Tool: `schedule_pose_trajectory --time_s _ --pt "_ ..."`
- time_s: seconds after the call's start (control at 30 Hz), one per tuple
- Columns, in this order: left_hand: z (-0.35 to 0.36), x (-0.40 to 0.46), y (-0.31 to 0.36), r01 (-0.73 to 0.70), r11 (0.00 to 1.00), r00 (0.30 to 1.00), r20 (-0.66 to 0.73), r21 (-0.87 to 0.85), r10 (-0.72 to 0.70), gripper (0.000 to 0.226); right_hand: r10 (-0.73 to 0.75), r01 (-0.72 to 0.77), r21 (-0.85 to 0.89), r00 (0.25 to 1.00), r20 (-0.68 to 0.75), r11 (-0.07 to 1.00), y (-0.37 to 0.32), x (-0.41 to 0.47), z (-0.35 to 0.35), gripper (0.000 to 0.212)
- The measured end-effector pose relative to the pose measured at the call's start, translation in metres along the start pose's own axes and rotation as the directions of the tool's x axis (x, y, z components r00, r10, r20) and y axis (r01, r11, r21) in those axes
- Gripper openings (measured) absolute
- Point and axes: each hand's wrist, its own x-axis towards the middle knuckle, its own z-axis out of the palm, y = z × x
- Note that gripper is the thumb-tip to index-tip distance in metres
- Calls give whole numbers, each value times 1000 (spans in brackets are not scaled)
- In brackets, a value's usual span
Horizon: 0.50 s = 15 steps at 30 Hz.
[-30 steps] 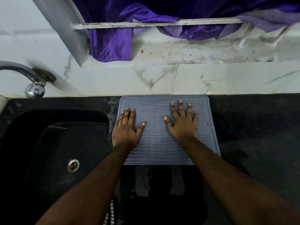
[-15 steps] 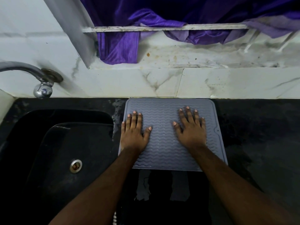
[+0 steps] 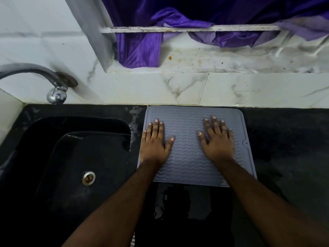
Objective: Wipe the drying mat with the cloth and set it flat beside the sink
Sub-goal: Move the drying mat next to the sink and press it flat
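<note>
Head view: black stone surface (image 3: 284,148) is running under a white marble-tiled wall, black sink (image 3: 71,166) sitting at left with a chrome tap (image 3: 55,90) above it, purple curtain (image 3: 138,49) hanging over the ledge behind.

Grey drying mat (image 3: 190,157) is lying flat on the surface, just beside the sink, far edge touching the wall. No cloth is showing anywhere in frame, so we are judging the wipe as done or skipped; we cannot tell which.

Risks from here, as we are reading it:
- Wet patches are shining on the surface near the mat's front edge. Mat may be sliding on that film once pressure comes off.
- Left edge is sitting close to the sink rim. A sideways push could be tipping that edge over the basin.
- Lifting the palms fast could be peeling the soft mat up with them.

Hand pose: left hand (image 3: 154,143) is pressing palm-down on the mat's left part, fingers straight and close together, thumb out. Right hand (image 3: 217,141) is pressing palm-down on the right part, fingers spread. Neither grip is holding anything. Both forearms are reaching in from the bottom of frame.
</note>
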Motion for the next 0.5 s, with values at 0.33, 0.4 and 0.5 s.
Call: schedule_pose_trajectory --time_s 0.33,0.4,0.5 --pt "3 9 3 14 1000 1000 -8 6 -14 81 12 -11 -24 1000 2 1000 1 11 0 71" --pt "0 8 3 21 1000 1000 23 -2 -21 82 -10 10 -1 1000 19 1000 4 9 -2 71" --pt "-2 2 6 28 1000 999 26 -8 -28 81 -48 48 12 999 19 999 11 4 -6 71"
